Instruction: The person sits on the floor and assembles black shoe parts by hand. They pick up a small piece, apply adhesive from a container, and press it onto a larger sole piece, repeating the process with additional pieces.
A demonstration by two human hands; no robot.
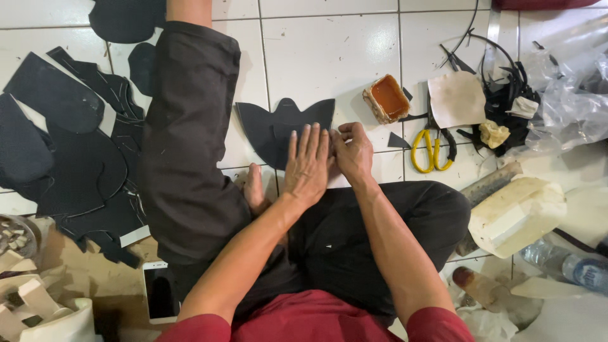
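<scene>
A black cut-out sheet [273,123] with pointed ends lies flat on the white tiled floor [329,50] in front of my crossed legs. My left hand [308,164] rests palm down on its near edge, fingers straight and together. My right hand [352,151] sits beside it, fingers curled, pressing on the same edge. Neither hand lifts anything.
A small container of orange-brown glue [387,98], yellow-handled scissors [431,149], a tan cut piece [456,99] and black scraps [506,95] lie to the right. Stacked black cut-outs [63,152] lie left. A phone [159,292], a white block [516,214] and bottles [570,266] sit near me.
</scene>
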